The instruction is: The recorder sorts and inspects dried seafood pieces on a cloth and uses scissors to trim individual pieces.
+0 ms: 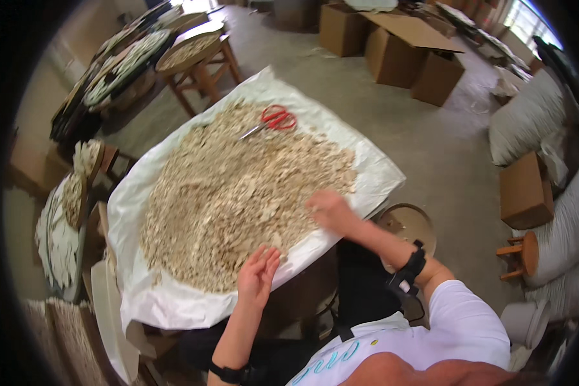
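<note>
A wide heap of pale beige dried flakes or slices (238,199) is spread over a white plastic sheet (373,170) on a raised surface in front of me. Red-handled scissors (276,119) lie on the heap's far side, blades pointing left. At the near edge of the heap, my left hand (258,276) is turned partly palm-up, its fingers stretched out and nothing visible in them. My right hand (331,209) is over the heap's right edge, its fingers smeared by motion. Whether it pinches any flakes cannot be made out.
Beneath my right forearm stands a round tan container (421,225). A wooden stool with a round tray (190,51) stands far left, near more loaded trays (128,67). Cardboard boxes (399,58) sit at the back; white sacks (527,119) and a small stool (527,253) are right.
</note>
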{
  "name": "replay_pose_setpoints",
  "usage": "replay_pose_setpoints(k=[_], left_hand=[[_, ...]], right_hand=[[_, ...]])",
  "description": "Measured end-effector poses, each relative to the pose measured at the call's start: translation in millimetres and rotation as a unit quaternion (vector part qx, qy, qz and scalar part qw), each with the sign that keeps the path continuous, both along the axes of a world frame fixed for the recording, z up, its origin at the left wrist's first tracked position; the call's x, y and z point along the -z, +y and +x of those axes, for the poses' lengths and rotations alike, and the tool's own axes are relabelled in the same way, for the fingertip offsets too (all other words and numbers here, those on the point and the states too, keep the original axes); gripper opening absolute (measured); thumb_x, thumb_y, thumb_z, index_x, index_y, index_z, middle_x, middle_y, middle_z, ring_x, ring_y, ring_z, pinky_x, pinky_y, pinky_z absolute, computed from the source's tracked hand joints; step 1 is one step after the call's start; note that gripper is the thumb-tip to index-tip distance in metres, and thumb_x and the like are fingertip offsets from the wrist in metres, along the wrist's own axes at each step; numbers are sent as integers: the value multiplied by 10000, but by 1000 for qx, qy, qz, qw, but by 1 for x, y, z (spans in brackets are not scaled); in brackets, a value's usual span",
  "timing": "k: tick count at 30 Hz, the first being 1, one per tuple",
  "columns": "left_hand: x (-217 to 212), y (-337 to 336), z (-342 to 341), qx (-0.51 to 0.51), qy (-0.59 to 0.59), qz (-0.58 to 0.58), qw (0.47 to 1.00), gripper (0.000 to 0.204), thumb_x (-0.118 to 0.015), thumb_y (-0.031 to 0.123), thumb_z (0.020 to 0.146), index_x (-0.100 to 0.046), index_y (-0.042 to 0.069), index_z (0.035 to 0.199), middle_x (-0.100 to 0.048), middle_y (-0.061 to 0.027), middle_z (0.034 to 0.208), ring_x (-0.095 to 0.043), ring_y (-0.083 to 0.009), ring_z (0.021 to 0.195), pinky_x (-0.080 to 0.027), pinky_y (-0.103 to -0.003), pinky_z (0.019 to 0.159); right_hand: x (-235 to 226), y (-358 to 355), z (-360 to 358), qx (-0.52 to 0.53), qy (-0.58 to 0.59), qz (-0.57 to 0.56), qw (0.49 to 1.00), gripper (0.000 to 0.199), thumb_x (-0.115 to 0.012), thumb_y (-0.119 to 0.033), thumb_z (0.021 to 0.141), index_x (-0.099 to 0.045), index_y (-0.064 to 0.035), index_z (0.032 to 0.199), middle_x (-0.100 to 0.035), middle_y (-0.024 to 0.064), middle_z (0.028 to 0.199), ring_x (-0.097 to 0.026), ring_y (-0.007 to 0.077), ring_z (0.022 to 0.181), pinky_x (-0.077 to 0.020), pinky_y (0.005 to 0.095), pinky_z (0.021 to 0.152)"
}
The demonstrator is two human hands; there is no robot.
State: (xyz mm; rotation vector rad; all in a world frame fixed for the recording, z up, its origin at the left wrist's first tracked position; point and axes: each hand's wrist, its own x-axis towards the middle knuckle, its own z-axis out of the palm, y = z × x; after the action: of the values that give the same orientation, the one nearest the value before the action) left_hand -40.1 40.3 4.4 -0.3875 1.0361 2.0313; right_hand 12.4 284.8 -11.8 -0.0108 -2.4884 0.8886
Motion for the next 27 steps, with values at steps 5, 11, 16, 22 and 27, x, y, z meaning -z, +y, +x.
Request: replay_pose_setpoints(k=[5, 11, 16, 22, 27], left_hand=[[-2, -6, -16, 28, 33, 1, 999, 377, -403, 150, 885, -335, -35, 1206, -526, -199, 1066, -585, -226, 867, -511, -288, 699], [-4, -5, -15, 59, 20, -12, 998, 385, -437, 231, 874, -392, -1, 1177, -596, -152, 907, -607, -197, 691, -509, -279, 598], [-6, -6, -18, 49, 7, -25, 998, 374, -446, 243, 870, -423, 7, 1159, -611, -139, 824, -600, -188, 621, -500, -281, 556], [-1, -8, -23, 57, -5, -24, 998, 360, -418, 224, 883, -415, 8, 1172, -608, -142, 816, -596, -187, 609, -497, -283, 548], [0, -10, -24, 54, -6, -29, 998, 354, -405, 220, 888, -415, 8, 1170, -608, -139, 806, -595, -186, 606, -497, -280, 547]], right_hand=[[-1, 75, -8, 154, -41, -19, 987, 162, -548, -82, 674, -598, -30, 819, -559, 128, 795, -540, 294, 758, -436, 363, 698], [8, 79, -37, 160, 1, 55, 986, 158, -539, -117, 700, -608, -45, 822, -565, 114, 796, -521, 284, 808, -424, 359, 731], [7, 102, -64, 177, -124, 38, 976, 184, -523, -126, 726, -614, -72, 877, -561, 102, 851, -497, 274, 861, -412, 355, 758], [24, 116, -100, 186, -36, 103, 976, 177, -528, -125, 728, -623, -94, 873, -559, 94, 789, -503, 269, 833, -423, 356, 756], [14, 113, -115, 196, -139, 122, 963, 126, -542, -136, 710, -655, -107, 757, -566, 102, 779, -525, 267, 800, -450, 366, 712]])
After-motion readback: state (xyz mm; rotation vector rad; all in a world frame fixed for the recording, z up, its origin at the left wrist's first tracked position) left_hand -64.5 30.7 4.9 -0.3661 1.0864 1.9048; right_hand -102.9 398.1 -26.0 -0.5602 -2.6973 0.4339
